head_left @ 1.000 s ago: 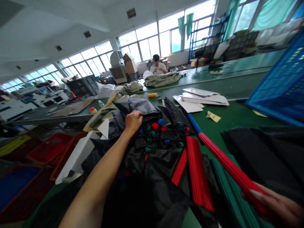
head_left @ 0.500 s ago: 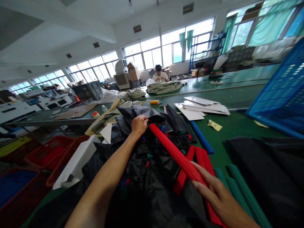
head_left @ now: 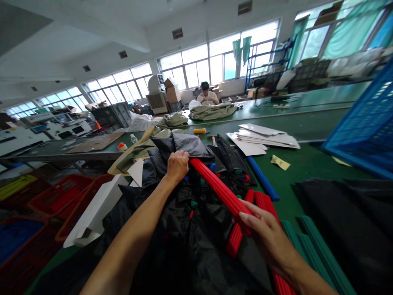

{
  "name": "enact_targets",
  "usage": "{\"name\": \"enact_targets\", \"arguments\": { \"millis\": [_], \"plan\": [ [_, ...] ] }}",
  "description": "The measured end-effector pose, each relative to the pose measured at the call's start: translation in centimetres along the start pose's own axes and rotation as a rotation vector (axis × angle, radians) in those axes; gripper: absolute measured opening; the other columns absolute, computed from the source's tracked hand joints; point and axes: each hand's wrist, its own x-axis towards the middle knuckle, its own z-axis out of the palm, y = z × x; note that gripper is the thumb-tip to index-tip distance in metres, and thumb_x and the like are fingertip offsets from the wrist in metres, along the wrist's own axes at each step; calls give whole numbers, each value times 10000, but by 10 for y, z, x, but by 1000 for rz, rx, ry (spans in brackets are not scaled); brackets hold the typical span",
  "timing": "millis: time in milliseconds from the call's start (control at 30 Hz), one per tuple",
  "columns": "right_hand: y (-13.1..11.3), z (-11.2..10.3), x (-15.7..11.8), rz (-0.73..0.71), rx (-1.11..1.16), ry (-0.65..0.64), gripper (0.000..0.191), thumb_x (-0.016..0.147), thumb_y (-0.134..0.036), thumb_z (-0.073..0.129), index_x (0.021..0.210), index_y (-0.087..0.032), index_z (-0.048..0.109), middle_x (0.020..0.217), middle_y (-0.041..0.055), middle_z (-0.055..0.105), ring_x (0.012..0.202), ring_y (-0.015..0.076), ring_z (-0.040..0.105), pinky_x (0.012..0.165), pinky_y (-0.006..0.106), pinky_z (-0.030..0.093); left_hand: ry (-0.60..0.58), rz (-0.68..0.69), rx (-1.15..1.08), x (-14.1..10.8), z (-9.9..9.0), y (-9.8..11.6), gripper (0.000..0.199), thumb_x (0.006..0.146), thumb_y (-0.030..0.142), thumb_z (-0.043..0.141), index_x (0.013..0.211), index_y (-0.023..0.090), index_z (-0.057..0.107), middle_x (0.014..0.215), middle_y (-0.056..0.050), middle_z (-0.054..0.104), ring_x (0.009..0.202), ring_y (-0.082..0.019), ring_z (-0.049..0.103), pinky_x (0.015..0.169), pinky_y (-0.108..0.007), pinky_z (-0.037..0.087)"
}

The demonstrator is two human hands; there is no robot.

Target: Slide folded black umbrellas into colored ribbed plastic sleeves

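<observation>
My left hand (head_left: pixel 178 166) is closed on the edge of a black fabric bag (head_left: pixel 195 145), at its mouth. In my right hand (head_left: pixel 260 225) is a long red ribbed strip (head_left: pixel 215 184), gripped between thumb and fingers. The strip slants up to the left, and its far end is hidden under the bag's edge beside my left hand. Below both hands lies a heap of black bags (head_left: pixel 196 241) with small red, blue and green bits showing. Another red ribbed piece (head_left: pixel 235 241) rests under the held strip, and more red strips (head_left: pixel 265 203) lie to its right.
Green ribbed strips (head_left: pixel 319 250) and folded black fabric (head_left: pixel 344 217) lie at right, near a blue crate (head_left: pixel 365 119). A blue strip (head_left: pixel 262 178) and white boards (head_left: pixel 264 139) lie farther back. Red crates (head_left: pixel 61 196) stand at left. A person (head_left: pixel 208 96) sits across the table.
My right hand has moved up and left with the red strip, whose far end has gone under the bag's edge. The bag's mouth now lies down over it.
</observation>
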Motion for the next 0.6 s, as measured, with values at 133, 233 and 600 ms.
{"name": "enact_targets", "arguments": {
  "millis": [133, 233, 600],
  "plan": [
    [-1, 13, 15, -38, 58, 32, 528, 817, -407, 607, 1283, -165, 552, 929, 51, 684, 877, 211, 607, 766, 298, 477, 19, 131, 34, -6, -10, 4, 180, 896, 179, 410, 906, 169, 589, 883, -85, 609, 859, -227, 544, 753, -354, 363],
    [-9, 24, 25, -61, 81, -3, 511, 808, -392, 626, 1265, -175, 559, 840, 30, 668, 799, 178, 588, 645, 244, 453, 8, 177, 53, -6, -14, 4, 197, 898, 169, 393, 882, 167, 590, 865, -90, 600, 840, -228, 532, 741, -357, 353],
    [17, 32, 42, -542, -646, 115, 517, 869, -315, 481, 1348, -127, 432, 1108, 150, 610, 1001, 291, 546, 878, 475, 443, -3, 241, 17, -6, -20, -21, 187, 916, 199, 394, 889, 186, 579, 849, -62, 592, 824, -212, 521, 718, -344, 331]
  ]
}}
